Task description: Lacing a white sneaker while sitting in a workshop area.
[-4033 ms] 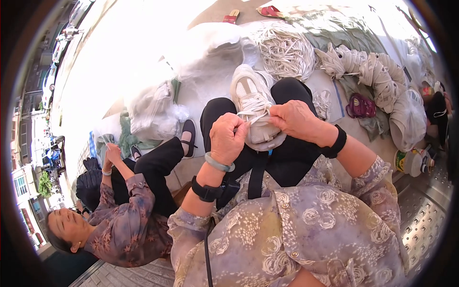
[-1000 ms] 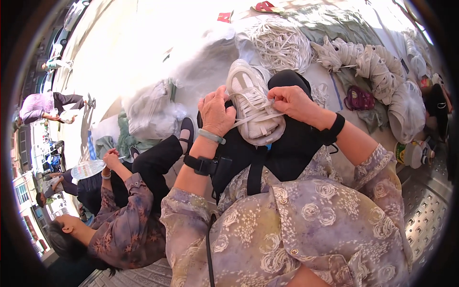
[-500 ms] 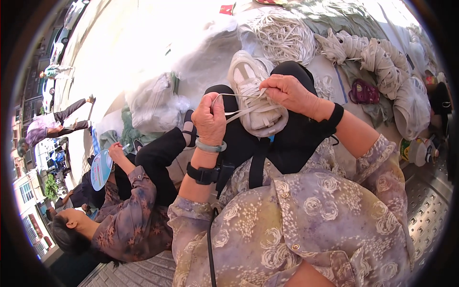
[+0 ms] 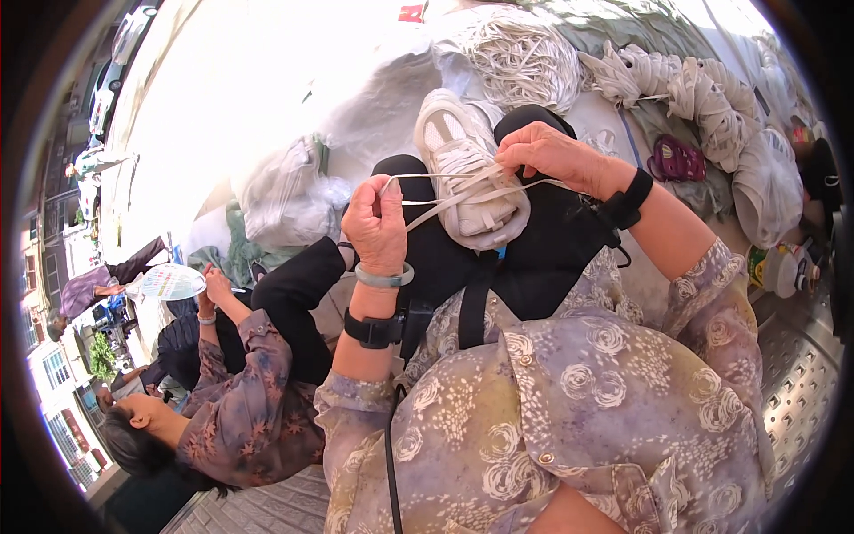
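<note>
A white lace-up sneaker [image 4: 485,221] rests between my knees, its toe pointing away from me. Flat white shoelace [image 4: 429,214] runs from its eyelets out to both hands. My left hand [image 4: 375,222], left of the shoe, is closed in a pinch on lace strands that stretch across to the shoe. Just right of the laced part, my right hand [image 4: 556,158] pinches a lace too, and a loose end trails below its fingers. The fingertips partly hide exactly which strands each hand grips.
Beyond the shoe lies a big heap of white laces [image 4: 525,62]. A row of pale shoes [image 4: 698,98] curves along the right, near a dark red pouch [image 4: 676,158]. Clear plastic bags [image 4: 289,191] lie left. A seated person [image 4: 253,405] at my left holds a round fan [image 4: 169,282].
My right hand has moved right and up, away from the shoe, drawing lace out so an end shows beside it. My left hand has shifted slightly left. The neighbour's fan has swung.
</note>
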A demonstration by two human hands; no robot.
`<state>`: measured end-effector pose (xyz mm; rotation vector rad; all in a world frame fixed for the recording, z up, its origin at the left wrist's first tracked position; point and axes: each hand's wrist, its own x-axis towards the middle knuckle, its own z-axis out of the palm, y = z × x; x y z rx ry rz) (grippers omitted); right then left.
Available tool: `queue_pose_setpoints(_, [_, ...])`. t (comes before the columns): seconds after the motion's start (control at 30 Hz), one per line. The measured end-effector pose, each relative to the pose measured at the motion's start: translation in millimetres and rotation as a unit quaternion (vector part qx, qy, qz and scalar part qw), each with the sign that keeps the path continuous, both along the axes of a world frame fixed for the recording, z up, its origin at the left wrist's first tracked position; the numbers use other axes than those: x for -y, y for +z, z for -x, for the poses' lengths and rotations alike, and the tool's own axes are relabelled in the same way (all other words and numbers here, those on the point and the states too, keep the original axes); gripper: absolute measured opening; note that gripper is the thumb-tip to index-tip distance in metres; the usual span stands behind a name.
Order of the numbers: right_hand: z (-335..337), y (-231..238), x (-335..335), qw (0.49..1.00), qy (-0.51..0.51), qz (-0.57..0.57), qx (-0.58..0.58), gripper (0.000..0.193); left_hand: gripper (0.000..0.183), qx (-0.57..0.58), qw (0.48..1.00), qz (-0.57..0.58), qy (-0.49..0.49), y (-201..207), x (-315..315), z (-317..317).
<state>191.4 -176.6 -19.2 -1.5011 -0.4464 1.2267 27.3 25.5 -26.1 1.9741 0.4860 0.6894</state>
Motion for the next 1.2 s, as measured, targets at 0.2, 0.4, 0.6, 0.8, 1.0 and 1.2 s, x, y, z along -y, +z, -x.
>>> queue_pose_setpoints(0.2, [0.6, -5.8, -1.9, 0.997, -0.026, 0.067, 0.032, 0.023, 0.007, 0.004, 0.995, 0.102, -0.021, 1.8, 7.8, 1.0])
queue_pose_setpoints(0.4, [-3.4, 0.4, -8.5, 0.977, 0.033, 0.127, 0.170, 0.025, 0.005, -0.035, 0.986, 0.160, 0.011, 3.4, 6.5, 0.7])
queue_pose_setpoints(0.6, [17.1, -5.3, 11.4, 0.963, -0.022, 0.030, 0.266, 0.035, 0.007, -0.004, 0.990, 0.144, 0.011, -3.5, 3.9, 4.2])
queue_pose_setpoints(0.8, [23.2, 16.3, 35.2, 0.942, 0.084, 0.088, 0.312, 0.027, 0.004, 0.042, 0.982, 0.186, 0.015, -0.2, 14.4, -2.9])
queue_pose_setpoints(1.0, [-6.9, 15.3, 96.0, 0.973, 0.010, 0.036, 0.226, 0.021, 0.004, -0.101, 0.981, 0.163, 0.013, -8.5, 21.0, -1.8])
queue_pose_setpoints(1.2, [-23.7, 24.3, 144.4, 0.965, -0.037, 0.117, 0.233, 0.021, 0.008, -0.149, 0.986, -0.049, -0.065, -15.1, 33.0, -9.5])
